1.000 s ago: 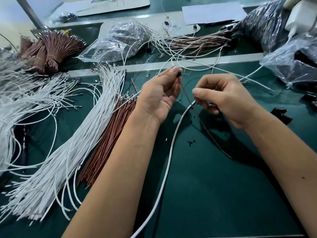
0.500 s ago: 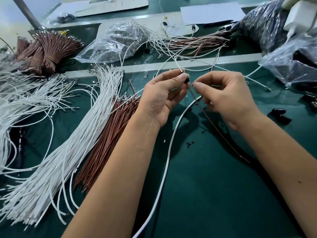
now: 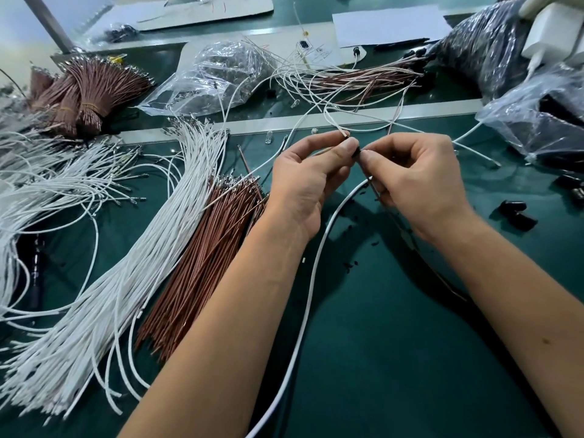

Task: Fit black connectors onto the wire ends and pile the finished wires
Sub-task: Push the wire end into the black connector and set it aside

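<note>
A dark green mat [image 3: 395, 358] with a smooth, slightly shiny surface covers the bench. A pale metal strip [image 3: 284, 121] runs across it behind the hands. On the left a broad fan of thin white wires [image 3: 126, 273] lies flat, their far ends tipped with small metal terminals. Just beside it on the right, a narrower sheaf of brown wires [image 3: 202, 263] lies straight, also metal-tipped. Farther back on the left stand tied brown bundles [image 3: 85, 96], bound with thin bands. Crinkled clear plastic bags [image 3: 218, 74] sit behind the strip, and a loose pile [image 3: 354, 80] of brown and white wires lies beside them. A thick white cable [image 3: 311, 279] curves down the mat between the forearms. Blank white paper [image 3: 392, 25] lies at the back; no writing can be read anywhere.

The left hand [image 3: 303, 184] and right hand [image 3: 420, 181] meet above the mat, fingertips touching. Between them sits a small black connector [image 3: 356, 152], pinched by the left thumb and finger; the right fingers are curled and pinch a brown wire [image 3: 374, 191] just below it. A few loose black connectors [image 3: 516, 211] lie on the mat to the right.
</note>
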A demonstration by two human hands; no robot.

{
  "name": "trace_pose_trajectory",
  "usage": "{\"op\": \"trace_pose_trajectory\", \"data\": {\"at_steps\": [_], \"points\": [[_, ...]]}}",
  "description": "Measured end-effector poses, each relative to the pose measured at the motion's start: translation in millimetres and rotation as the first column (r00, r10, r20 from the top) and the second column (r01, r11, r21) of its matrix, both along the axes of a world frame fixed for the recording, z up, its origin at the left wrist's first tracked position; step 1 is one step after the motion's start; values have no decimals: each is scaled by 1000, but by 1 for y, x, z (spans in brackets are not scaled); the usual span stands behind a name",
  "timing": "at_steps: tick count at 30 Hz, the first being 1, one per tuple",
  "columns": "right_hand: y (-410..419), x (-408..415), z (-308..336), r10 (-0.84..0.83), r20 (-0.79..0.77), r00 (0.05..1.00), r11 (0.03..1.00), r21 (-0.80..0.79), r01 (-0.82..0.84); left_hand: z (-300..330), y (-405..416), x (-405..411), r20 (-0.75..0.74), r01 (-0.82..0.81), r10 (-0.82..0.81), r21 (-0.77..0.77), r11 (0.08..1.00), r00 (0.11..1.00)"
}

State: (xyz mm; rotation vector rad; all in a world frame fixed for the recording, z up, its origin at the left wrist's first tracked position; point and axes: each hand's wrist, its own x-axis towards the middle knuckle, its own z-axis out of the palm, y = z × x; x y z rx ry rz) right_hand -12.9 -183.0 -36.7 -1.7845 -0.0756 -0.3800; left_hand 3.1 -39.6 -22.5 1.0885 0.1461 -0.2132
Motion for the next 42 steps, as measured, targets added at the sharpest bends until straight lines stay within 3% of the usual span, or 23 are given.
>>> {"op": "trace_pose_trajectory", "data": {"at_steps": [11, 21, 26, 31, 34, 38, 42], "points": [[3, -2, 3, 6, -55, 998, 995, 100, 0, -3, -2, -1, 49, -41, 39, 41, 998, 998], [4, -3, 0, 31, -25, 999, 999, 32, -30, 1, 6, 6, -42, -118, 114, -120, 986, 993], [0, -2, -1, 69, -93, 993, 994, -77, -77, 2, 12, 7, -14, -55, 55, -45, 997, 998], [-4, -2, 5, 131, -87, 988, 991, -4, -132, 1, 17, 8, 24, -1, 1, 25, 1000, 1000], [-3, -3, 4, 125, -35, 992, 987, -95, -128, 0, 16, 6, 49, 63, -68, 96, 993, 996], [-8, -2, 4, 127, -44, 991, 984, -120, -131, -1, 16, 6, 102, 16, -25, 89, 996, 994], [-17, -3, 12, 297, -138, 945, 907, -269, -324, 3, 23, 10, 102, -78, 81, -33, 996, 991]]}}
